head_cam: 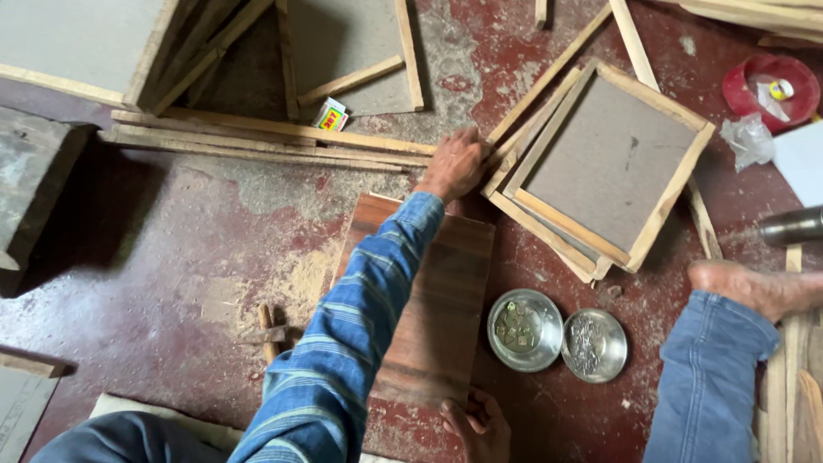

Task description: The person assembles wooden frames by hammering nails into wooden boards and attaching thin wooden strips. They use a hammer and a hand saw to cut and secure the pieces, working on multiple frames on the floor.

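Left hand (454, 163), on a blue striped sleeve, reaches out across the dark brown rectangular wooden board (429, 309) lying flat on the red cement floor (171, 283). Its fingers are curled down onto the near corner of the stack of pale square wooden frames with grey panels (604, 163); the fingertips are hidden against the frame edge, so a true grip versus just pressing cannot be told. The sleeve covers the middle of the board. Right hand (478, 424) sits at the board's near edge, cut off by the bottom of the picture, fingers loosely bent and touching the board's corner; whether it holds anything small is hard to make out.

Just right of the board are two round steel dishes: one with small greenish bits (525, 329), one with grey nails or tacks (594, 345), contents too small to be sure. A bare foot (754, 287) and a jeans leg enter from the right. Long pale wooden strips (274, 141) lie beyond the board, with a small printed box (331, 114) just behind. A red plastic tub (771, 86) is top right, partly cut off.
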